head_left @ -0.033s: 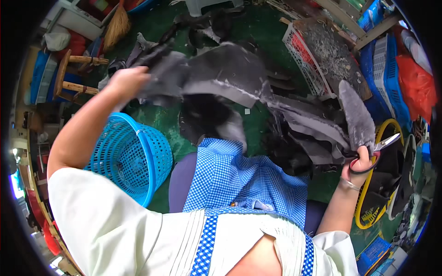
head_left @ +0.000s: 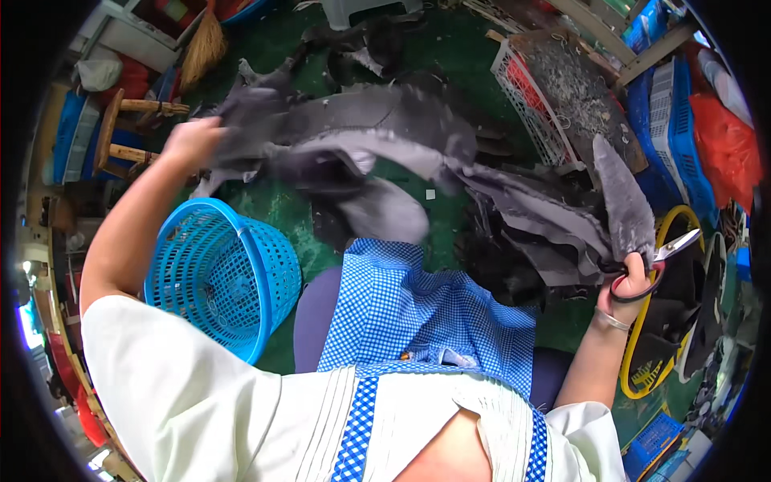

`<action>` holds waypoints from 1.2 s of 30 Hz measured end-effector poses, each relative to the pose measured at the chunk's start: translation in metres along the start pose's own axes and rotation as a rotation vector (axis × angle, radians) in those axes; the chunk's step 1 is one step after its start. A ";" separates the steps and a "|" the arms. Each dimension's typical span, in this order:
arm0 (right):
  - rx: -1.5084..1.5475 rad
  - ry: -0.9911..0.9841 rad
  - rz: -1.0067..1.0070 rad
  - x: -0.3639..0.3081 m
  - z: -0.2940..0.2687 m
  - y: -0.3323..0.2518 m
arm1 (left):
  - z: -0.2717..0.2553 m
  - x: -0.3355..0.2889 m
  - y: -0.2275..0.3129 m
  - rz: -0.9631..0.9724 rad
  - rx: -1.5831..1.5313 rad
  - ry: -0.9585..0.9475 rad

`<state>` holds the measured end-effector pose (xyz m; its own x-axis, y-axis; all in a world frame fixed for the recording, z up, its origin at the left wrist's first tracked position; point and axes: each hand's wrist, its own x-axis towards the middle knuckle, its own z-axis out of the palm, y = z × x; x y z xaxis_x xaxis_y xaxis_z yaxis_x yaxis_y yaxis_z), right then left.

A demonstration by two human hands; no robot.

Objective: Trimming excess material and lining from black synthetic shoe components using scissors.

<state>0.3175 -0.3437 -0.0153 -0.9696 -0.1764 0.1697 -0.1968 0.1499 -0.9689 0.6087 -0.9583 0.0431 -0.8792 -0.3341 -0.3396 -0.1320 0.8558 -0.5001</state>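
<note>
A long strip of dark grey, fleecy fabric (head_left: 353,116) with a pale edge stretches between my two hands. My left hand (head_left: 193,143), out at the far left, is closed on one end, which is smeared by motion. At the right, my right hand (head_left: 630,281) grips a pair of scissors (head_left: 676,245) with dark handles, blades pointing up and right. The same hand pinches the other end, where a grey furry flap (head_left: 622,193) stands up. Loose dark pieces hang below the strip, near my knees.
A blue plastic basket (head_left: 281,269) stands by my left knee. Yellow-rimmed basket (head_left: 630,377) with dark pieces lies at the right. A white crate (head_left: 514,84), a wooden stool (head_left: 108,128) and a broom (head_left: 205,52) stand farther off; dark scraps (head_left: 381,48) lie on the green floor.
My left hand has moved left and slightly down, pulling its end of the fabric along. A loose flap in the middle has swung. The right hand with the scissors has hardly moved.
</note>
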 end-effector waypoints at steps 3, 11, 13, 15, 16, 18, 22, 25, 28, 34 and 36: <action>0.325 -0.002 0.000 0.009 0.002 -0.026 | 0.038 -0.073 -0.130 -0.942 0.082 -0.036; 0.194 -0.037 -0.058 0.010 0.009 -0.051 | -0.028 0.017 -0.023 -0.280 -0.044 0.259; -0.276 -0.071 -0.348 0.007 0.004 -0.066 | -0.096 0.080 0.122 0.053 -0.735 0.354; -0.363 -0.074 -0.648 0.024 0.003 -0.070 | -0.102 0.115 0.225 0.313 -1.028 0.254; -0.704 -0.046 -0.851 0.032 -0.006 -0.084 | -0.087 0.134 0.265 0.368 -1.041 0.233; -0.345 -0.015 -0.426 0.046 -0.019 -0.082 | -0.074 0.157 0.326 0.266 -0.990 0.071; 0.742 -0.079 -0.046 0.066 -0.034 -0.102 | -0.037 0.171 0.341 -0.157 -1.056 0.225; 0.627 0.057 -0.055 0.078 -0.066 -0.072 | -0.076 0.150 0.315 -0.191 -1.027 0.408; 0.418 0.136 -0.142 0.088 -0.103 -0.024 | -0.134 0.109 0.300 -0.023 -0.943 0.649; -0.322 0.390 0.577 0.034 -0.177 0.164 | -0.125 0.092 0.381 0.370 -0.810 0.387; -0.404 0.539 0.629 0.003 -0.172 0.173 | -0.111 0.091 0.393 0.347 -0.795 0.258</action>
<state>0.2553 -0.1507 -0.1516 -0.8321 0.5142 -0.2080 0.4518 0.4107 -0.7920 0.4261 -0.6081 -0.0955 -0.9912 0.0108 -0.1317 -0.0332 0.9443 0.3274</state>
